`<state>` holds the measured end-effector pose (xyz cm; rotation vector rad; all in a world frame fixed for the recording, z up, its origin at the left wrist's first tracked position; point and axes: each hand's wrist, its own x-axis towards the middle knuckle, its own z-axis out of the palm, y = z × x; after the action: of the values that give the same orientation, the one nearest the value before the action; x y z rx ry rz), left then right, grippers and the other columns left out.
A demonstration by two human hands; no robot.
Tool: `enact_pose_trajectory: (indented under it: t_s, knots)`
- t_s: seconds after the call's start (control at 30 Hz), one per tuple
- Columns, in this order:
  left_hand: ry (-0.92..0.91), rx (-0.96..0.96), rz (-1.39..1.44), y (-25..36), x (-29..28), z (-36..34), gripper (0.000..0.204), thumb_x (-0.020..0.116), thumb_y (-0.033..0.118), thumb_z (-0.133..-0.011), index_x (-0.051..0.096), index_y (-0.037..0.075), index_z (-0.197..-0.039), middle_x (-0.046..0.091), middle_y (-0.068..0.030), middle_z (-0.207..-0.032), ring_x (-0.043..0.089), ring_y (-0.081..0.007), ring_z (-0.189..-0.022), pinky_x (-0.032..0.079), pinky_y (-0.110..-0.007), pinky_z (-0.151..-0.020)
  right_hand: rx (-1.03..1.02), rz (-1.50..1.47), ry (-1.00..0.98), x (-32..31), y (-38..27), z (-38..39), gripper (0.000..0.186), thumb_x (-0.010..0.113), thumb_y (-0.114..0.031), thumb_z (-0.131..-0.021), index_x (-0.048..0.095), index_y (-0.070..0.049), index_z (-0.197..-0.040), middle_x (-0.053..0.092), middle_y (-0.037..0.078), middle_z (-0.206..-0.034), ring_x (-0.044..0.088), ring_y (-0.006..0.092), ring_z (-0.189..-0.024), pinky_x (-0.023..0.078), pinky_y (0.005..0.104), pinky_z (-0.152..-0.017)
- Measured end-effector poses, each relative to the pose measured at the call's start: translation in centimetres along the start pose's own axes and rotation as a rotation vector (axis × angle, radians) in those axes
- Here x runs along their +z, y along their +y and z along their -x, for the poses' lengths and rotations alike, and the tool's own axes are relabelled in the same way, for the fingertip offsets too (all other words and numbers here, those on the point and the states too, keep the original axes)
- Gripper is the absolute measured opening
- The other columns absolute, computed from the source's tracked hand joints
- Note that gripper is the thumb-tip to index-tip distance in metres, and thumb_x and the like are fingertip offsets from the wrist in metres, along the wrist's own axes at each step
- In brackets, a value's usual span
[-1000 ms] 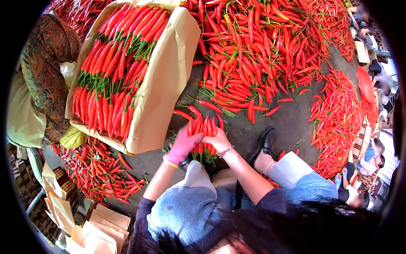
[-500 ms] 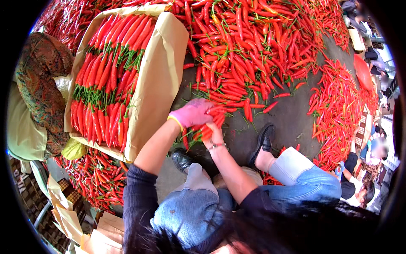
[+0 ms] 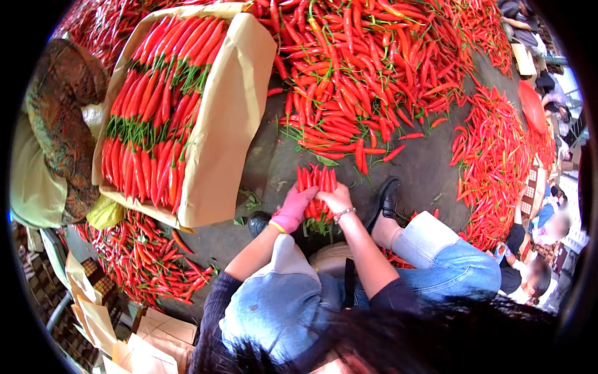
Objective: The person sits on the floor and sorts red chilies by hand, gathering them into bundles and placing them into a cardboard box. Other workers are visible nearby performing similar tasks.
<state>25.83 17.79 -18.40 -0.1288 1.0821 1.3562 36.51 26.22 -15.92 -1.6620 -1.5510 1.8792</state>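
Between my two hands is a bunch of red chili peppers, tips pointing away from me and green stems toward me. My left hand, in a pink glove, grips the bunch from its left side. The bare right hand, with a bracelet at the wrist, closes on it from the right. Palms and some fingers are hidden behind the peppers. To the left stands a paper-lined box with chilies laid in neat rows, their stems meeting in bands. A large loose pile of chilies spreads ahead of my hands.
Another chili pile lies to the right, and a further one at the lower left. A red rounded object sits by the right pile. Patterned cloth is left of the box. Folded brown paper lies lower left. Several people are at far right.
Both hands have drawn back toward me, away from the loose pile, with the bunch of chilies. The bunch, tilted before, now stands with its tips aligned and pointing away.
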Motion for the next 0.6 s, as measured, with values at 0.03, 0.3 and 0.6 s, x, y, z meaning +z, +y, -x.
enact_pose_trajectory:
  t_s: [0.03, 0.3, 0.6]
  knots:
    - [0.009, -0.023, 0.08, -0.4, 0.6, -0.6, 0.045, 0.063, 0.006, -0.085, 0.048, 0.002, -0.127, 0.06, -0.0079, -0.116, 0.057, -0.017, -0.105, 0.046, -0.031, -0.092, -0.014, 0.095, -0.042, -0.7, -0.4, -0.9, 0.028, 0.07, -0.007, -0.065, 0.067, -0.003, -0.093, 0.068, 0.005, -0.078, 0.063, 0.0151, -0.069, 0.05, 0.0312, -0.064]
    - [-0.2, 0.181, 0.086, 10.1, 3.0, 0.5, 0.063, 0.064, 0.001, -0.081, 0.038, 0.003, -0.138, 0.057, -0.0084, -0.123, 0.057, -0.0187, -0.108, 0.045, -0.032, -0.095, -0.324, -0.373, -0.075, 1.1, -10.4, -0.8, 0.05, 0.072, -0.001, -0.066, 0.056, 0.001, -0.113, 0.068, 0.007, -0.1, 0.063, 0.0146, -0.09, 0.05, 0.0299, -0.083]
    - [0.073, 0.096, 0.306, 4.0, -1.4, 9.7, 0.039, 0.056, 0.016, -0.09, 0.049, 0.004, -0.126, 0.061, -0.0111, -0.114, 0.062, -0.0229, -0.1, 0.05, -0.036, -0.088, -0.106, 0.374, -0.658, 4.3, -6.5, 0.3, 0.038, 0.074, -0.016, -0.058, 0.065, -0.002, -0.092, 0.068, 0.01, -0.083, 0.065, 0.0174, -0.08, 0.051, 0.0315, -0.075]
